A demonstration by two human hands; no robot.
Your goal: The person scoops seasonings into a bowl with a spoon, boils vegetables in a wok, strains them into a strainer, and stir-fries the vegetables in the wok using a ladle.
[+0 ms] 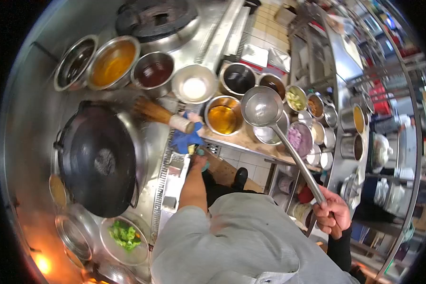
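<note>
My right hand is wrapped around the end of a long metal ladle. The ladle's round bowl is raised above the seasoning containers, partly covering a metal bowl; whether liquid is in it I cannot tell. My left hand is low at the stove's front edge, beside a turquoise thing and a blue cloth. Its fingers are mostly hidden. A black wok sits on the stove to the left. Near it lies a bamboo wok brush with a wrapped handle.
Bowls of amber liquid, dark sauce and chopped purple onion crowd the side counter. Green vegetables fill a bowl near the wok. Flame glows at lower left. A burner stands at the top.
</note>
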